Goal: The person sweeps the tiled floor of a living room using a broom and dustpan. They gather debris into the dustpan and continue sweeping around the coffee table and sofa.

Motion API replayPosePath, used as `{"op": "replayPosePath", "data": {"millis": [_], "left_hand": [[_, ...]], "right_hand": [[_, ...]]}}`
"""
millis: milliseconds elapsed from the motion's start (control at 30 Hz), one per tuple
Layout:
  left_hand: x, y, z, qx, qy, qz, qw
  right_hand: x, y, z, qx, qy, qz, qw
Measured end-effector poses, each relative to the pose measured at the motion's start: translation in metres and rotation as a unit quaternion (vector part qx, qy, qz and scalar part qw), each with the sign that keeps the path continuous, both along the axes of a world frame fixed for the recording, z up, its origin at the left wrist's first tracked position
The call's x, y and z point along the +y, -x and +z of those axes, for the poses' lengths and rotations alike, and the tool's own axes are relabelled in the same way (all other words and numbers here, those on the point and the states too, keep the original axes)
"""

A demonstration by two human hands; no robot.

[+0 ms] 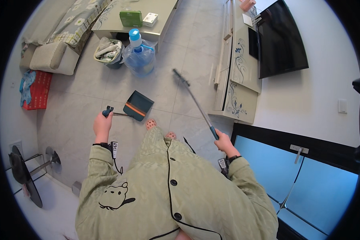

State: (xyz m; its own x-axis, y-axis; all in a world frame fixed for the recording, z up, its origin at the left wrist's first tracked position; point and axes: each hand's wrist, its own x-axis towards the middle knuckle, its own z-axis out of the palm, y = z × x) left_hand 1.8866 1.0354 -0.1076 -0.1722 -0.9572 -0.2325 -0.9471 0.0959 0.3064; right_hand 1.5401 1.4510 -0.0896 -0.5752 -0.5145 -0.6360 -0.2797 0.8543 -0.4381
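Note:
My left hand (102, 124) grips the top of the long handle of a dark green dustpan (140, 102). The pan rests on the tiled floor in front of my feet, with an orange comb strip across its back part. In my right hand (225, 142) is the dark grip of a broom (199, 106) with a thin grey pole. Its narrow dark head lies out ahead on the floor, to the right of the dustpan and apart from it. Whether any dirt lies by the broom head is too small to tell.
A water bottle with a pump (139, 61) and a filled waste bin (109, 55) stand before a low table (150, 33). Left are a sofa (55, 58) and a red box (40, 91). A TV cabinet (243, 99) lines the right, near a glass-paned door (324, 183).

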Motion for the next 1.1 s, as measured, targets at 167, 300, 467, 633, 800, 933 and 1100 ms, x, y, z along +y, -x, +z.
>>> {"op": "replayPosePath", "data": {"millis": [167,300,467,633,800,933,1100], "left_hand": [[0.019,0.008,-0.001,-0.005,0.014,-0.004,1.000],[0.025,0.005,-0.003,-0.022,0.005,-0.009,1.000],[0.028,0.004,-0.003,-0.015,0.016,-0.012,1.000],[0.018,-0.002,-0.004,0.023,0.008,-0.031,0.999],[-0.002,-0.018,-0.007,0.045,0.002,-0.077,0.996],[-0.028,-0.048,0.001,0.022,-0.016,-0.127,0.992],[-0.059,-0.073,0.007,0.028,-0.004,-0.177,0.984]], "right_hand": [[0.003,0.016,-0.091,0.111,-0.077,-0.026,0.990],[0.024,0.027,-0.127,0.015,-0.110,-0.183,0.977],[0.073,-0.008,-0.137,0.135,-0.167,-0.121,0.969],[0.060,-0.049,-0.111,0.049,-0.161,-0.189,0.967],[0.000,-0.080,-0.091,-0.024,-0.120,-0.216,0.969],[-0.062,-0.112,-0.075,-0.060,-0.089,-0.215,0.971],[-0.124,-0.168,-0.050,-0.085,-0.099,-0.152,0.980]]}}
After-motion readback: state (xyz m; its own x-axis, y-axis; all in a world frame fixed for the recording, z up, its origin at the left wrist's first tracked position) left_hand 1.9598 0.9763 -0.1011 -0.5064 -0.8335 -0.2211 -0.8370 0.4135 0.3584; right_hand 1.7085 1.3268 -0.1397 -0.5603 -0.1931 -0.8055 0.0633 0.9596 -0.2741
